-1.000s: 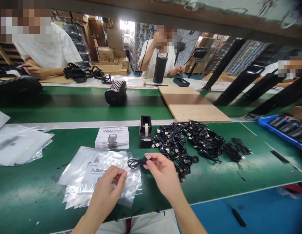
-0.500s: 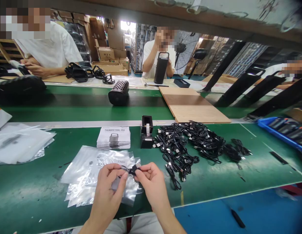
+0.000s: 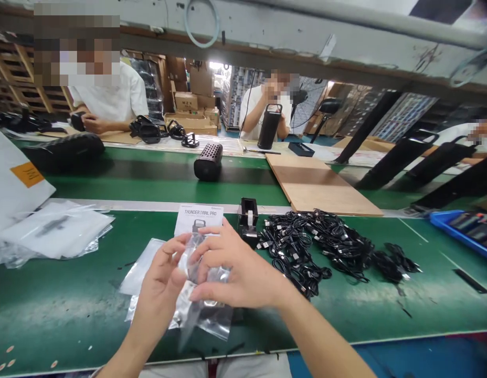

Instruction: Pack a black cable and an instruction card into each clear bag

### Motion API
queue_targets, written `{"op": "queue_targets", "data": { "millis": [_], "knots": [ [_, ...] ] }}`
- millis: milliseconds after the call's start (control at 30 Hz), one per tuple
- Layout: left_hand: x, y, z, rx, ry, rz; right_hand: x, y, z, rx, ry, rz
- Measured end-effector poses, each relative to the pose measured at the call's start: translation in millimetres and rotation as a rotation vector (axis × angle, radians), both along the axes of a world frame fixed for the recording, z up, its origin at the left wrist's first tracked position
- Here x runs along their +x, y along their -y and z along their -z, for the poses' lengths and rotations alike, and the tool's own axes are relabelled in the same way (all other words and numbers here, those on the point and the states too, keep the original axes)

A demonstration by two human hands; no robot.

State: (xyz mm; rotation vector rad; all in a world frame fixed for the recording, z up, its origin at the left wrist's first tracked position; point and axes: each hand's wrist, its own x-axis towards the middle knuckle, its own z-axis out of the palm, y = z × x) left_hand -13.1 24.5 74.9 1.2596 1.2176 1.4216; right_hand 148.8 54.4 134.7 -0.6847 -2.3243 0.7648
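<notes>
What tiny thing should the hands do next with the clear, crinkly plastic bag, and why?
Maybe the right hand should gently smooth the clear, crinkly plastic bag while the left hand steadies it, because it looks bunched up between them.

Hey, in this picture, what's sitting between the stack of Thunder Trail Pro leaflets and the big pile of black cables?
In the head view, a black tape dispenser stands between the leaflets and the cables.
</notes>
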Motion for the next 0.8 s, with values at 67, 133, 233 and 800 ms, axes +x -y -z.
{"op": "queue_targets", "data": {
  "millis": [67, 133, 233, 800],
  "knots": [
    [-3.2, -4.7, -2.5, -0.038, 0.122, 0.165, -0.2, -7.8, -22.1, 0.038, -0.01, -0.108],
    [-3.5, -5.8, -1.3, -0.128, 0.157, 0.335, 1.8, -10.2, -38.3, 0.054, 0.0, -0.173],
    [-1.1, -1.0, 4.5, -0.224, 0.209, 0.49, 12.0, -6.5, -52.0, 0.047, 0.103, -0.21],
    [1.6, -3.0, 3.8, -0.17, -0.131, 0.072, 27.8, 15.0, 57.3, -0.513, -0.263, 0.474]
  ]
}}
